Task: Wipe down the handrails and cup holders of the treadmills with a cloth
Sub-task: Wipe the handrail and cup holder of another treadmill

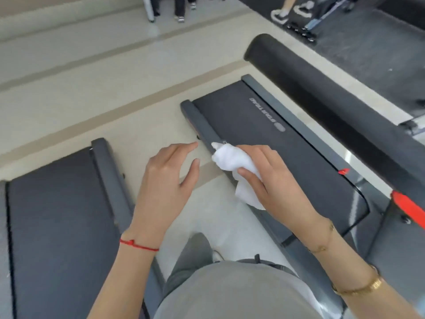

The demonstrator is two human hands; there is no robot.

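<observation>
My right hand point(271, 178) grips a crumpled white cloth point(232, 160), held in the air above the left side rail of the right treadmill point(264, 125). My left hand point(170, 178) hovers beside it with relaxed fingers, holding nothing, over the floor gap between two treadmills. A thick black padded handrail point(322, 107) runs diagonally along the right. No cup holder is in view.
A second treadmill point(57, 215) lies at the lower left. Between the two decks is a strip of pale floor point(161, 125). A red safety clip point(407, 210) sits at the right edge. People's legs and other gym equipment point(305, 19) stand far off at the top.
</observation>
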